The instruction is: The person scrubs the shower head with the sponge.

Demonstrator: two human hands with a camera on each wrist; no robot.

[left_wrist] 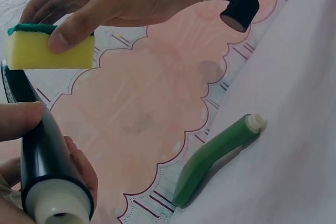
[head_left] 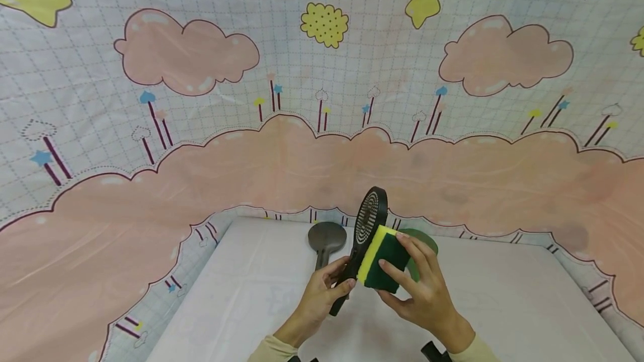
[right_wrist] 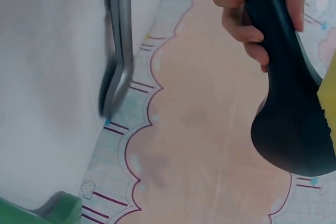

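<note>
My left hand (head_left: pixel 322 292) grips a black shower head (head_left: pixel 370 217) by its handle, its perforated face tilted up and turned toward the right. In the left wrist view the pale threaded end of that handle (left_wrist: pixel 47 153) points toward the camera. My right hand (head_left: pixel 430 300) holds a yellow-and-green sponge (head_left: pixel 387 261) between thumb and fingers. The sponge's yellow side faces the shower head and lies right along its neck and lower face. From the right wrist, the smooth dark back of the head (right_wrist: pixel 291 137) shows, with a strip of yellow sponge (right_wrist: pixel 329 98) at the frame's edge.
Behind the held shower head, a grey shower head (head_left: pixel 327 237) lies on the white table (head_left: pixel 241 295). A green shower head (head_left: pixel 421 236), partly hidden by my right hand, lies to the right. A patterned cloth with pink clouds (head_left: pixel 191 55) rises behind the table.
</note>
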